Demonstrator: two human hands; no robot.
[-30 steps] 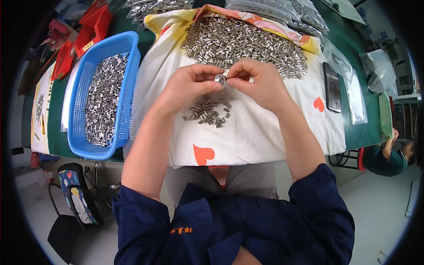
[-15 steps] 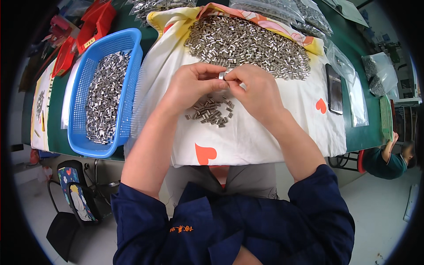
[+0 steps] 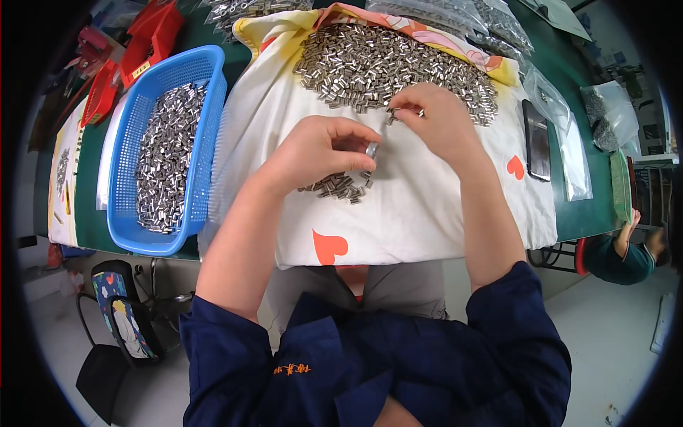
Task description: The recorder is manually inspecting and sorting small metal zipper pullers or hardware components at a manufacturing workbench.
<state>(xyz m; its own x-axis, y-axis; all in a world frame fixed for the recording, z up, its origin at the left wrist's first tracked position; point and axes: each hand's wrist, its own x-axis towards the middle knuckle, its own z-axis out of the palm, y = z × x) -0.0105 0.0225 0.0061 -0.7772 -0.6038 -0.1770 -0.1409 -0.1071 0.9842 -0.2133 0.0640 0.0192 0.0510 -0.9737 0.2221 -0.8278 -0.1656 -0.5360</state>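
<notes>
My left hand (image 3: 324,149) pinches a silvery metal ring (image 3: 371,149) between thumb and fingers, above the white cloth. Partly under that hand lies a small heap of short metal cylinders (image 3: 341,188). Farther right, my right hand (image 3: 437,124) is at the near edge of a large pile of similar metal cylinders (image 3: 384,64). Its fingers are closed on a small metal cylinder (image 3: 392,114), and another metal piece shows beside its thumb.
A blue plastic basket (image 3: 220,107) of metal cylinders stands at left, with red bins (image 3: 153,35) behind it. A phone (image 3: 536,139) lies on the right of the white cloth (image 3: 427,228). Bags of metal parts (image 3: 455,14) line the back; another person (image 3: 619,256) sits far right.
My hands have drawn apart. The right hand moved up and right to the large pile's edge; the left shifted slightly right and nearer, still with the metal ring.
</notes>
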